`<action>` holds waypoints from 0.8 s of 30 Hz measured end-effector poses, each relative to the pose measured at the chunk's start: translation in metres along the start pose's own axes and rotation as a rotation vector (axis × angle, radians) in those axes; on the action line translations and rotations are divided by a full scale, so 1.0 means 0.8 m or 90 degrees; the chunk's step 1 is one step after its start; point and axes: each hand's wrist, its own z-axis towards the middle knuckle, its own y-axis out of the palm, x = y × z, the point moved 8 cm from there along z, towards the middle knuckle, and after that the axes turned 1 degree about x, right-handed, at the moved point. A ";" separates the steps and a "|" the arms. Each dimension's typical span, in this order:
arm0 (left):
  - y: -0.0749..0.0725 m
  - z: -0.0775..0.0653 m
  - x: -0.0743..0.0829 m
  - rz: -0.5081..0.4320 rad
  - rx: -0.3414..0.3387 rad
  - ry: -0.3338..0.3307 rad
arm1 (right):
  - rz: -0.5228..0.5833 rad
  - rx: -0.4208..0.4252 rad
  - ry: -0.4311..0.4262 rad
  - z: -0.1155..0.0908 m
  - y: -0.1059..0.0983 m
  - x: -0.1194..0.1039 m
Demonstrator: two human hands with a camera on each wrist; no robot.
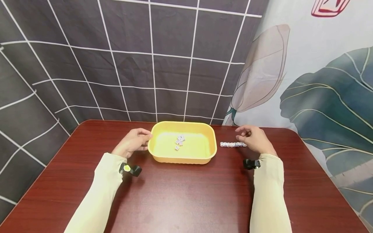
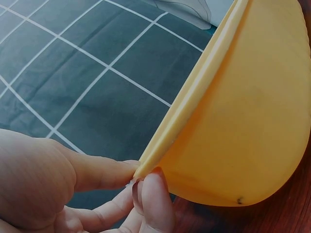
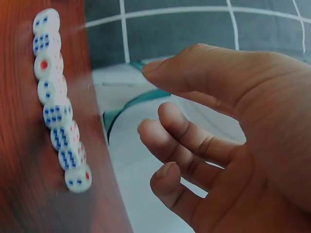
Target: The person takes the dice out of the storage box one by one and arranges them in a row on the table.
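My left hand (image 1: 134, 142) pinches the left rim of a yellow plastic basin (image 1: 180, 160), thumb and fingers on either side of the edge in the left wrist view. Several white dice (image 1: 180, 140) lie loosely clustered on the basin's floor. To the right of the basin, a straight row of white dice (image 1: 233, 144) with blue and red pips sits on the table. Over the right end of that row hovers my right hand (image 1: 254, 139). Its fingers (image 3: 167, 138) are loosely bent with nothing between them, apart from the dice in the right wrist view.
The reddish-brown wooden table (image 1: 180, 194) has rounded far corners. Behind it hangs a dark cloth (image 1: 172, 74) with a white grid, and at the right a pale cloth (image 1: 314, 106) with leaf patterns. Black straps with small devices circle both wrists.
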 end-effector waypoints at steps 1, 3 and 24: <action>0.000 0.000 0.000 0.000 0.001 -0.001 | 0.000 0.003 -0.002 0.001 0.001 -0.003; 0.001 0.000 -0.001 -0.002 0.000 -0.004 | 0.010 0.005 -0.011 0.002 0.003 -0.011; 0.002 -0.001 0.001 -0.008 -0.005 0.000 | 0.066 0.019 -0.055 0.019 0.028 -0.073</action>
